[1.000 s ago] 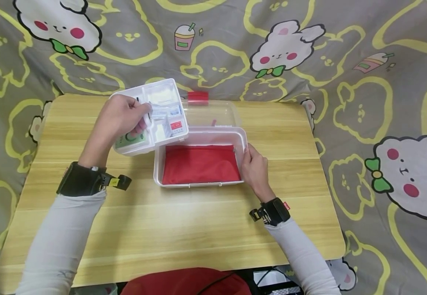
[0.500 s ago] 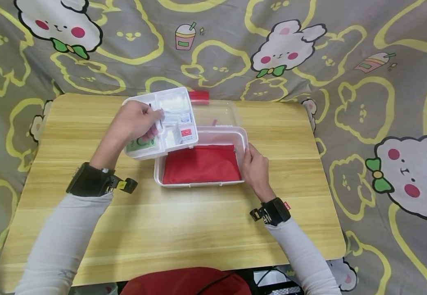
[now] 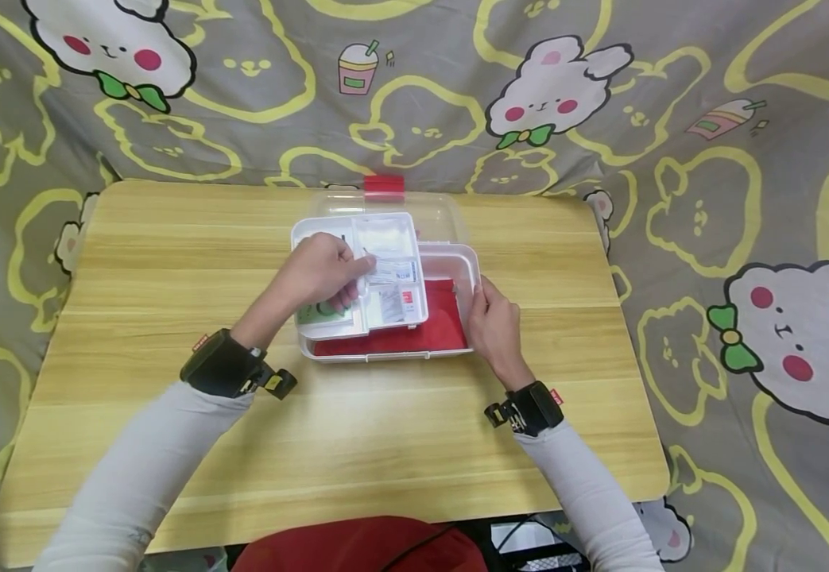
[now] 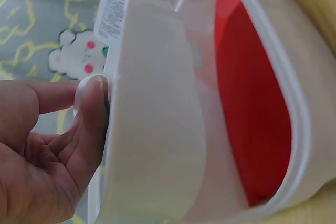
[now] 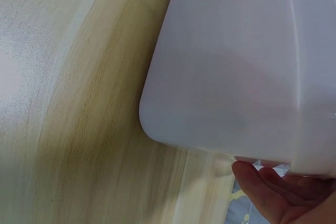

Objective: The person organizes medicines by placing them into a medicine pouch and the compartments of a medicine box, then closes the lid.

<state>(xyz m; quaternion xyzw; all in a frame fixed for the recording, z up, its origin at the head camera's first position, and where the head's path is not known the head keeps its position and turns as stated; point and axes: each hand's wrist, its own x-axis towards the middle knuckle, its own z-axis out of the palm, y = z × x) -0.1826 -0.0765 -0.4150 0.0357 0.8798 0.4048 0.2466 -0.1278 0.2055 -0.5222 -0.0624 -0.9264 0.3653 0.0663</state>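
Observation:
My left hand (image 3: 330, 270) pinches the raised middle grip of a white divided tray (image 3: 387, 230). In the tray lie small white packets (image 3: 394, 272), a packet with a red label (image 3: 407, 300) and a green item (image 3: 321, 312) partly under the hand. The tray hangs over the left part of a translucent plastic box (image 3: 460, 256), tilted in the left wrist view, its underside (image 4: 152, 114) facing the box interior. A red fabric piece (image 3: 444, 314) lies in the box. My right hand (image 3: 494, 322) grips the box's right rim; its fingertips show below the wall in the right wrist view.
The box's clear lid (image 3: 424, 208), with a red latch (image 3: 384, 187), lies folded back behind it. Everything stands on a wooden table (image 3: 357, 445). A patterned grey cloth (image 3: 443, 48) hangs just behind and around the table.
My left hand has carried the tray right and toward me, from left of the box to over it, covering more of the red fabric. The right hand has stayed on the rim.

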